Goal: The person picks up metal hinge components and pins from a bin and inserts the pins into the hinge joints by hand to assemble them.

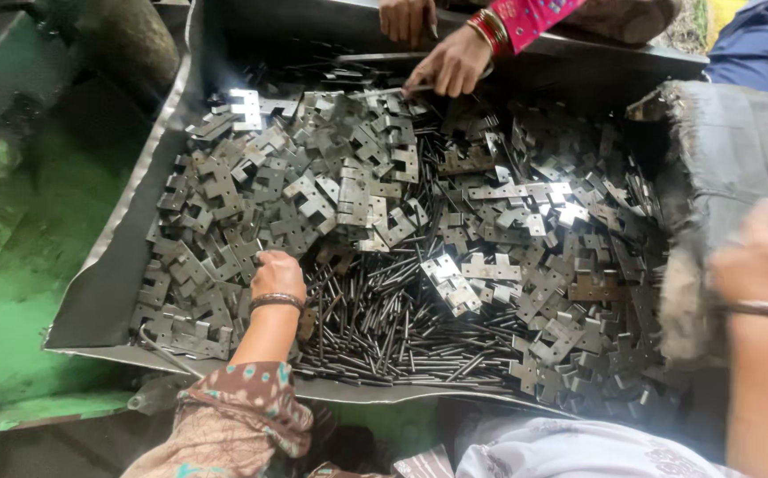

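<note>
A big dark metal tray (100, 292) holds a heap of grey stamped hinge leaves (348, 195) and a bed of thin steel pins (384, 327). My left hand (276, 274), with a bangle at the wrist, rests knuckles-up on the heap where leaves meet pins. Its fingertips curl down into the parts and are hidden. My right hand (766, 258) is raised close to the camera at the right edge. It is blurred, a thin bangle on its wrist, and hovers over a frayed dark cloth (738, 150).
Another person's two hands (453, 62) in a pink sleeve with red bangles work at the tray's far rim, one holding a pin. A blue-sleeved arm (760, 44) shows at top right. Green floor (12, 265) lies left of the tray.
</note>
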